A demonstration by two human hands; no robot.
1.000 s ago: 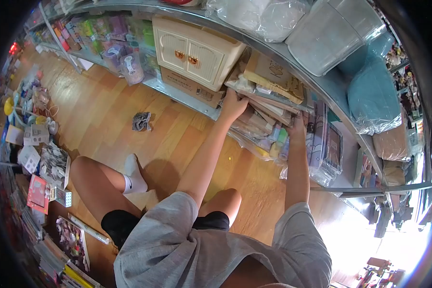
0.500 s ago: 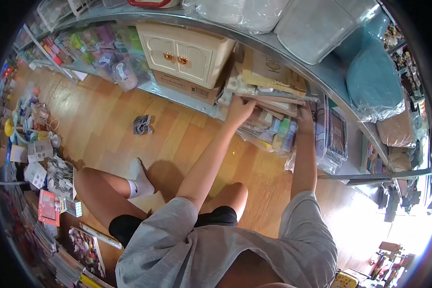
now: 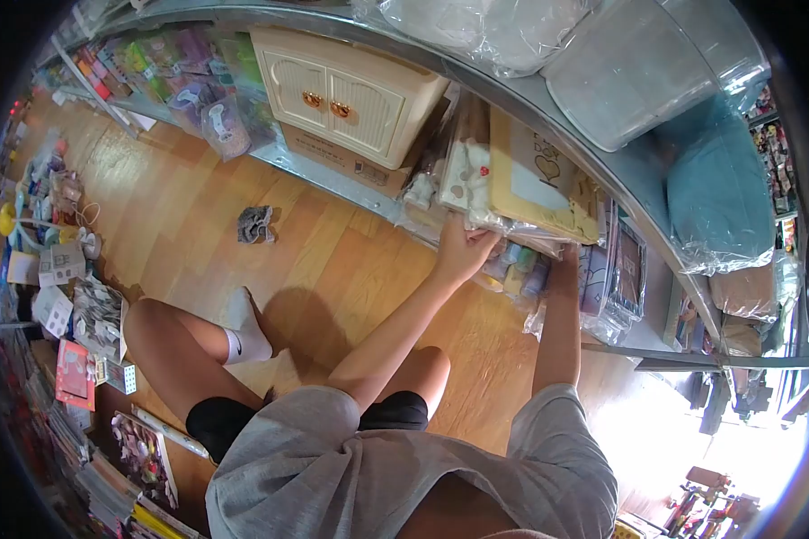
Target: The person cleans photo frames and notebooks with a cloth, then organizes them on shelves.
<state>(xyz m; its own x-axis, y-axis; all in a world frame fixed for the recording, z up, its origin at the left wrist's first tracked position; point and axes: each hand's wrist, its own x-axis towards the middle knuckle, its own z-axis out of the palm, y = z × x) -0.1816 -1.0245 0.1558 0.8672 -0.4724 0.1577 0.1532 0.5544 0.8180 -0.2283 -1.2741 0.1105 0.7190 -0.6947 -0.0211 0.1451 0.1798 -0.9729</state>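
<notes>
On the lower shelf lies a stack of plastic-wrapped packages, topped by a yellow frame-like item [image 3: 530, 180] with a heart print. My left hand [image 3: 464, 251] grips the front left edge of the stack, its fingers partly under the wrapping. At the stack's front right corner is my right hand [image 3: 564, 256], its fingers mostly hidden under the packages. A white package with a red dot [image 3: 466, 175] sits beside the yellow item. Below the stack, small pastel-coloured wrapped items [image 3: 517, 267] show between my hands.
A cream cabinet [image 3: 346, 94] stands on a cardboard box left of the stack. Clear containers [image 3: 629, 72] and a blue wrapped item [image 3: 719, 193] rest on the upper shelf [image 3: 476, 76]. A crumpled grey cloth [image 3: 255, 225] lies on the wooden floor. Wrapped dark frames [image 3: 627, 269] stand at right.
The yellow item and the packages under it have come forward, toward the shelf's front edge. Both hands have moved lower in view along with them.
</notes>
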